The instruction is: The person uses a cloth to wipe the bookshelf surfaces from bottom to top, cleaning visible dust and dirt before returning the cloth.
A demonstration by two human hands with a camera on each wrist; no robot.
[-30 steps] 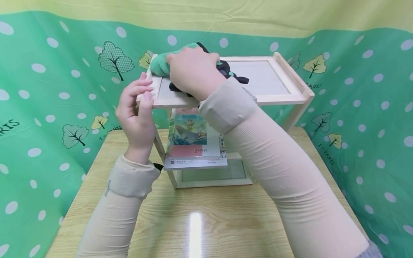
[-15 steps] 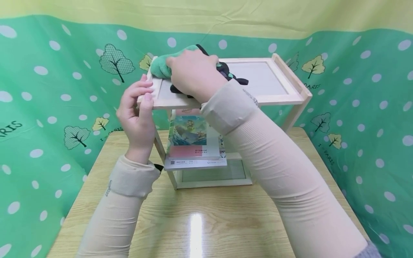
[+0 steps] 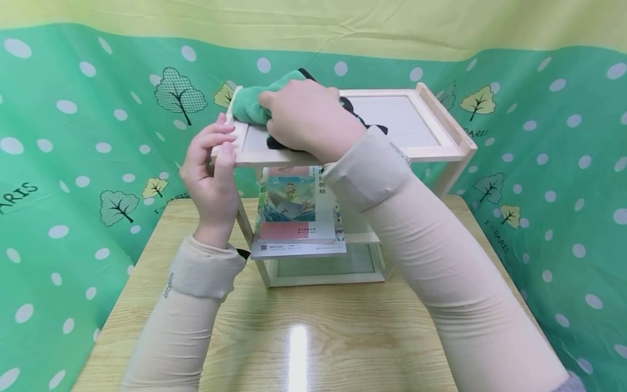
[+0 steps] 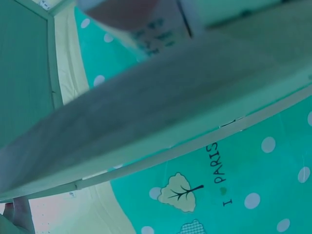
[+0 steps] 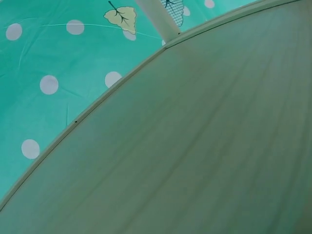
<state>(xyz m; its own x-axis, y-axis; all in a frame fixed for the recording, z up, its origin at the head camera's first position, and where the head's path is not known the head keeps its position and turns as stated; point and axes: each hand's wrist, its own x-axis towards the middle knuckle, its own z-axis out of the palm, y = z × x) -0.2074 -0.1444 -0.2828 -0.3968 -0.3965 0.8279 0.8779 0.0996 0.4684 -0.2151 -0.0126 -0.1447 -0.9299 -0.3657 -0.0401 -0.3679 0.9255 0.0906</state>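
Observation:
In the head view, my left hand (image 3: 213,171) grips the front left corner of a pale wooden shelf rack (image 3: 443,152), thumb on the top edge and fingers round the side. On the rack's top board, my right hand (image 3: 311,117) holds a bunched green cloth (image 3: 251,106) with black edging and ties. Its fingertips are hidden beneath the hand. The left wrist view shows the wooden frame (image 4: 161,97) close up and blurred, with fingers (image 4: 22,214) at the lower left edge. Only the underside of a board (image 5: 195,136) fills most of the right wrist view.
Below the top board, books (image 3: 289,204) with a picture cover lie tilted on the rack's middle level. A framed lower shelf (image 3: 325,267) sits near the wood-grain table (image 3: 259,337). A green dotted curtain (image 3: 88,163) surrounds the table at the back and sides.
My right hand has shifted a little to the right and toward me over the top board, with the cloth. More of the book cover shows beside the sleeve. My left hand keeps its grip.

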